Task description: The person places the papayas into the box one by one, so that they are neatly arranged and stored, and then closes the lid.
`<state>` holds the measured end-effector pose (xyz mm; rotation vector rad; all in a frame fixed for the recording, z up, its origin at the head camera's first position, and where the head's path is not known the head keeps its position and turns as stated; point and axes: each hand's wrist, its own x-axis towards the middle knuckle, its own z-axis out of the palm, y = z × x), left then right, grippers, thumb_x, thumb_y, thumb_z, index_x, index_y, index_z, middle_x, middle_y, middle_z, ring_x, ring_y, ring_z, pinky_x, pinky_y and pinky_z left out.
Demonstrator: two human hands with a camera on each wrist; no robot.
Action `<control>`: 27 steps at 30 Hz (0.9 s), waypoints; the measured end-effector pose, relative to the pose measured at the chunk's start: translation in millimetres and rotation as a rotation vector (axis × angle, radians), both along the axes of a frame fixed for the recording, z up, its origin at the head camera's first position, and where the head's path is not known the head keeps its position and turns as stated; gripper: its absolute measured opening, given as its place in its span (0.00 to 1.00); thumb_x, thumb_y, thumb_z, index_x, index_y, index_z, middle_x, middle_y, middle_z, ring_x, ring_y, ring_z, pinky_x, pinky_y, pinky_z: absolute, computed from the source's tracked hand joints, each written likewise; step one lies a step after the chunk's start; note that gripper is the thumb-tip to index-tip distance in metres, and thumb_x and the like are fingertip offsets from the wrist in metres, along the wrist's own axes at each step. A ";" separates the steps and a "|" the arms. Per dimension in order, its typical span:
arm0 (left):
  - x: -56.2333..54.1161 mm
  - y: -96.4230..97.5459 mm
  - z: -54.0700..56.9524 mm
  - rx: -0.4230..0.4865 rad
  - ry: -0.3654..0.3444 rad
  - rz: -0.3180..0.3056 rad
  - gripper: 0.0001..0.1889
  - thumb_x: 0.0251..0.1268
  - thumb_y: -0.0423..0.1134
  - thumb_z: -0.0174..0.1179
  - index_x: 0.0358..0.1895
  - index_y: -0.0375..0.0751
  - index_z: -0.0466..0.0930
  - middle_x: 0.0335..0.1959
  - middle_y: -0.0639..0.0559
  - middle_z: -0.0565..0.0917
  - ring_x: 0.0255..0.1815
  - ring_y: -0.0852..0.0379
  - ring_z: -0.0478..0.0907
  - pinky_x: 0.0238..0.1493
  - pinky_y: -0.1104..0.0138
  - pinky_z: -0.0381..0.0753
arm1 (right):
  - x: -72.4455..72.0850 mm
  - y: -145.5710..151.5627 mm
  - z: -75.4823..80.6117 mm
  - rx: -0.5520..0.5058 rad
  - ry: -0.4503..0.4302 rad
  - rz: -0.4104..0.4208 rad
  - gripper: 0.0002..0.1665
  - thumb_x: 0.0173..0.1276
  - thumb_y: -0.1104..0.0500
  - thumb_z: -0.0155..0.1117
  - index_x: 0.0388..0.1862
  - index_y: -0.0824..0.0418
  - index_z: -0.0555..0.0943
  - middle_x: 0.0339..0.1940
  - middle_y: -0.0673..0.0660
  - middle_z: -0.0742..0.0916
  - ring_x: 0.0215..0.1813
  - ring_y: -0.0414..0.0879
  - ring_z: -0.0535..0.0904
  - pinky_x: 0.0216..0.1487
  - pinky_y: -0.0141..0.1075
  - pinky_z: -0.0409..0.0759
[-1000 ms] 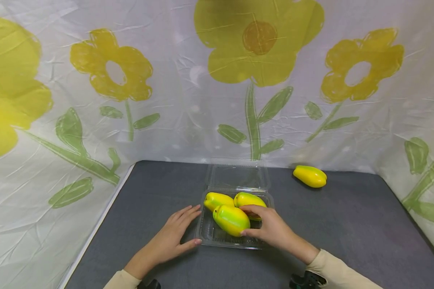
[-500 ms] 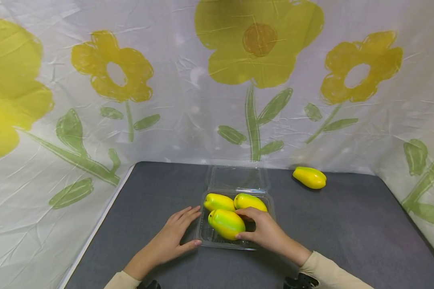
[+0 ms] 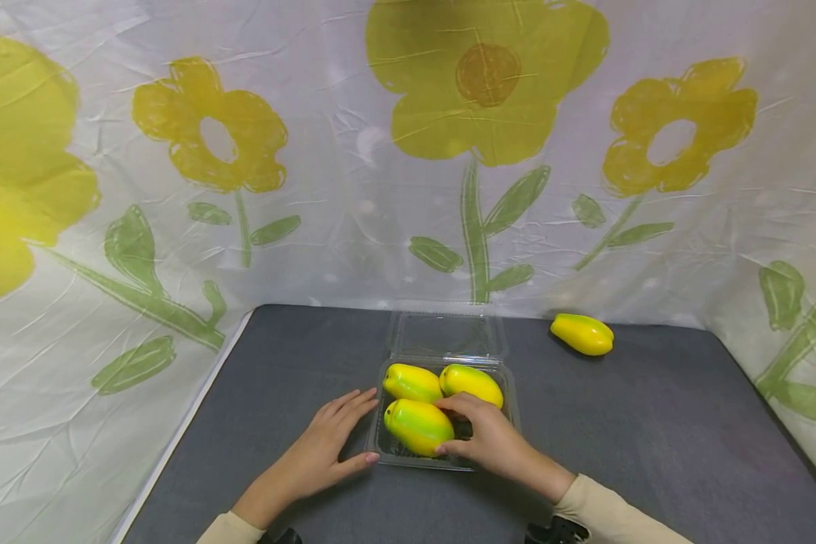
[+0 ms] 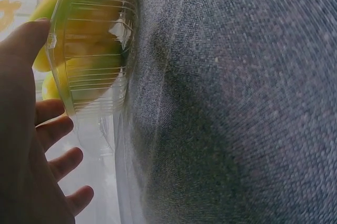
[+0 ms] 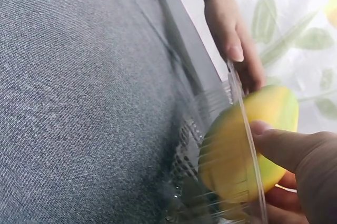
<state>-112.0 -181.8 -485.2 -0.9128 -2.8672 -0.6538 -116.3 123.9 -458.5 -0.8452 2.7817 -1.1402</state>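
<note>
A clear plastic clamshell box (image 3: 432, 465) stands on the table with its lid (image 3: 446, 335) folded back. Inside lie three yellow-green papayas: one at the back left (image 3: 411, 381), one at the back right (image 3: 474, 384) and a front papaya (image 3: 416, 428). My right hand (image 3: 493, 442) reaches into the box and holds the front papaya's right end between thumb and fingers. In the right wrist view its thumb presses that papaya (image 5: 284, 108). My left hand (image 3: 323, 446) is spread at the box's left side; in the left wrist view its thumb and some fingertips touch the rim.
Another yellow papaya (image 3: 582, 335) lies alone at the back right of the dark grey table (image 3: 653, 423). A white cloth (image 3: 333, 227) with printed flowers hangs behind and at both sides of the table.
My right hand has moved left and slightly toward me, taking the front papaya with it to the box's left front. The left hand has stayed at the box's side.
</note>
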 end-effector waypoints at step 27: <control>0.9 0.4 1.3 0.023 -0.025 -0.002 0.41 0.65 0.69 0.53 0.77 0.55 0.57 0.81 0.58 0.57 0.80 0.45 0.57 0.72 0.39 0.62 | -1.6 -8.1 -6.5 0.057 0.066 0.013 0.36 0.55 0.47 0.76 0.63 0.56 0.79 0.54 0.50 0.86 0.52 0.43 0.81 0.54 0.37 0.81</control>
